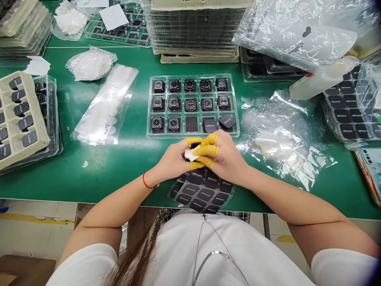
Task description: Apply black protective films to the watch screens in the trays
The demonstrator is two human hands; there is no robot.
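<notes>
My left hand [176, 159], in yellow finger cots, is closed around a small dark watch case [195, 145], mostly hidden by fingers. A white wipe [192, 154] is pinched by my right hand [224, 155], also in yellow finger cots, and presses against the case. Just beyond both hands lies a clear plastic tray [182, 134] with rows of black watch cases, sensor side up. One compartment [191, 124] in its front row has no watch. To its right, two pieces show a HiFuture film [228, 121]. Under my hands lies a sheet of black HiFuture films [205, 194].
At left are a bag of white wipes [91, 65], a strip of round clear stickers [104, 107] and a beige tray [38, 115]. Stacked trays [196, 31] stand behind. Crumpled plastic [288, 139], a white bottle [321, 81] and a phone [370, 167] lie right.
</notes>
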